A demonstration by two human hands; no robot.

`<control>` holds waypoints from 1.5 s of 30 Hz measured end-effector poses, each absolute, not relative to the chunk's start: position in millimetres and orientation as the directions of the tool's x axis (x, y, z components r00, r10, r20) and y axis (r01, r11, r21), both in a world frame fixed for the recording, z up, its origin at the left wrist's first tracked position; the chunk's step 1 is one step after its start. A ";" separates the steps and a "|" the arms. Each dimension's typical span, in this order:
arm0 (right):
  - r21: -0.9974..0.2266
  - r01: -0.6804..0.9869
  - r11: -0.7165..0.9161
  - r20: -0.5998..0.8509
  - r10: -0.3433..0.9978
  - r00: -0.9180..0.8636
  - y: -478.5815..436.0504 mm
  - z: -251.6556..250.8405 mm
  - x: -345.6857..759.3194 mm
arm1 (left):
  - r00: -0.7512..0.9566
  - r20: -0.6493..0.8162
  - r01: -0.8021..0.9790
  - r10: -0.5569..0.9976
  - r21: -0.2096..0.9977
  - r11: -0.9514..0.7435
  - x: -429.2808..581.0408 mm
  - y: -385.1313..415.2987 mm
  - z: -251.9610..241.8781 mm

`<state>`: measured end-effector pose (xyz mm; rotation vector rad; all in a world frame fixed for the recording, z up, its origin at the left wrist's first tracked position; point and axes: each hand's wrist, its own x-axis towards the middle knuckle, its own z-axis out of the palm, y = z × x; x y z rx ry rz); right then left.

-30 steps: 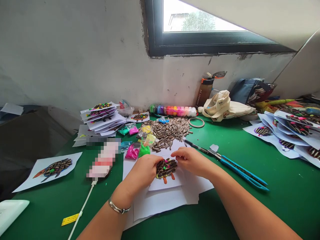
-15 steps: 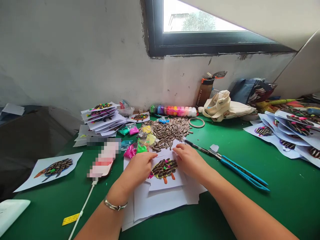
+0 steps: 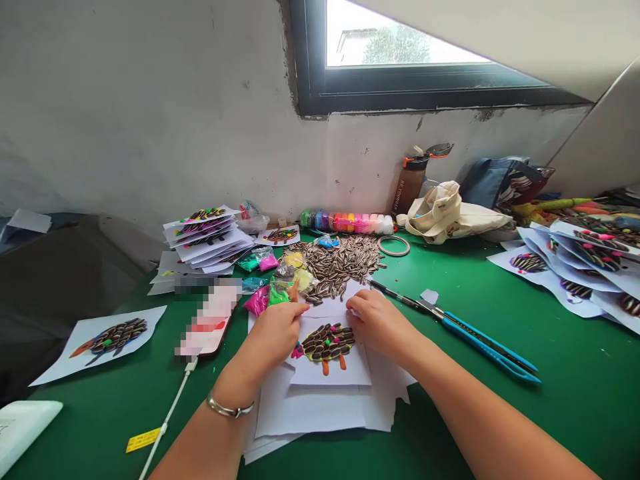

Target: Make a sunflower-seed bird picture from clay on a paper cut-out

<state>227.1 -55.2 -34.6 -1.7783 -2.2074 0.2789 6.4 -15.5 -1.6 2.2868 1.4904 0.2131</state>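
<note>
A white paper sheet (image 3: 350,375) lies before me with a hedgehog-like animal (image 3: 327,343) on it, made of sunflower seeds with pink and green dots, a pink head and orange legs. My left hand (image 3: 279,333) is closed on the sheet's left edge, thumb and forefinger together. On the opposite edge, my right hand (image 3: 379,321) pinches the sheet with curled fingers. Under it lie loose blank papers (image 3: 310,417). Just beyond my hands is a heap of sunflower seeds (image 3: 345,260).
Bags of coloured clay (image 3: 257,301) sit left of the seeds. A phone (image 3: 213,320) with a cable is further left. Blue scissors (image 3: 490,347) and a pen (image 3: 395,294) lie right. Stacks of seed pictures (image 3: 210,240) stand at the back left and far right.
The seed picture has turned slightly and sits straighter, with its pink head more visible. The blank papers beneath have shifted a little. Both hands keep to its sides.
</note>
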 end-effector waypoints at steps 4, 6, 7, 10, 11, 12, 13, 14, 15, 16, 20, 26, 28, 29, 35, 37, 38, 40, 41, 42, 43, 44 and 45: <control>-0.278 0.934 0.226 0.050 0.974 -0.221 -61.7 -27.4 228.4 | 0.397 -0.098 0.849 0.912 0.416 -0.325 5.4 -14.7 0.4; -0.267 0.939 0.215 0.017 0.976 -0.218 -63.8 -23.3 228.9 | 0.383 -0.101 0.854 0.918 0.419 -0.310 5.5 -15.0 2.3; -0.262 0.942 0.207 0.000 0.977 -0.215 -64.2 -21.7 229.0 | 0.378 -0.100 0.855 0.921 0.420 -0.305 5.7 -15.3 3.3; -0.253 0.949 0.190 -0.032 0.978 -0.205 -63.4 -19.9 229.0 | 0.367 -0.084 0.854 0.926 0.425 -0.300 6.6 -16.4 5.9; -0.254 0.949 0.187 -0.036 0.979 -0.203 -62.7 -20.5 228.8 | 0.362 -0.080 0.854 0.929 0.428 -0.296 7.0 -16.7 6.5; -0.258 0.948 0.184 -0.037 0.979 -0.200 -62.1 -21.7 228.6 | 0.357 -0.078 0.854 0.931 0.432 -0.291 7.3 -16.9 7.0; -0.267 0.946 0.183 -0.038 0.979 -0.200 -61.5 -23.2 228.3 | 0.352 -0.078 0.854 0.933 0.435 -0.286 7.5 -17.0 7.4; -0.280 0.943 0.180 -0.039 0.979 -0.198 -61.0 -24.9 228.1 | 0.348 -0.080 0.854 0.934 0.438 -0.281 7.6 -17.0 7.8; -0.296 0.939 0.177 -0.037 0.980 -0.197 -60.5 -26.4 228.1 | 0.346 -0.084 0.855 0.934 0.439 -0.277 7.7 -16.9 8.2; -0.316 0.933 0.175 -0.033 0.980 -0.195 -60.0 -27.6 228.3 | 0.346 -0.089 0.855 0.934 0.438 -0.276 7.5 -16.7 8.5; -0.460 0.880 0.120 0.006 0.991 -0.132 -56.7 -26.8 232.3 | 0.351 -0.098 0.856 0.931 0.438 -0.276 6.2 -15.9 8.9; -0.763 0.647 -0.004 0.107 0.986 0.131 -46.3 -24.2 242.2 | 0.296 -0.040 0.802 0.954 0.552 -0.226 5.8 -14.3 5.3; -0.823 0.568 -0.007 0.108 0.980 0.168 -41.7 -28.1 244.4 | 0.254 -0.031 0.757 0.967 0.628 -0.179 6.7 -13.9 3.6; -0.851 0.525 -0.007 0.102 0.979 0.178 -39.4 -30.5 245.5 | 0.232 -0.029 0.730 0.972 0.666 -0.154 7.1 -13.8 2.9; -0.993 0.068 -0.094 -0.081 0.980 0.180 -32.3 -33.8 249.6 | 0.107 -0.014 0.559 0.994 0.828 -0.049 7.4 -12.9 2.8; -0.988 -0.080 -0.128 -0.139 0.979 0.149 -32.6 -30.1 248.1 | 0.072 -0.035 0.458 0.997 0.889 -0.002 7.9 -12.9 3.4; -0.982 -0.135 -0.134 -0.153 0.978 0.140 -32.9 -28.2 246.7 | 0.057 -0.064 0.394 0.996 0.918 0.036 8.6 -13.2 3.5; -0.970 -0.210 -0.127 -0.156 0.979 0.132 -33.4 -25.5 243.1 | 0.063 -0.148 0.262 0.987 0.957 0.126 10.9 -14.5 3.6; -0.964 -0.238 -0.120 -0.154 0.980 0.128 -33.4 -24.8 241.1 | 0.085 -0.195 0.206 0.977 0.963 0.174 12.4 -15.3 3.5; -0.957 -0.267 -0.116 -0.153 0.981 0.123 -33.5 -24.4 239.4 | 0.116 -0.237 0.161 0.964 0.963 0.218 13.8 -16.2 3.4; -0.948 -0.296 -0.116 -0.156 0.981 0.116 -33.6 -24.2 237.9 | 0.150 -0.271 0.125 0.951 0.959 0.254 15.2 -17.0 3.3; -0.938 -0.324 -0.123 -0.166 0.980 0.107 -33.8 -23.9 236.8 | 0.178 -0.297 0.097 0.938 0.954 0.283 16.4 -17.7 3.3; -0.927 -0.349 -0.138 -0.181 0.979 0.093 -34.1 -23.4 236.1 | 0.197 -0.315 0.076 0.928 0.949 0.306 17.3 -18.1 3.4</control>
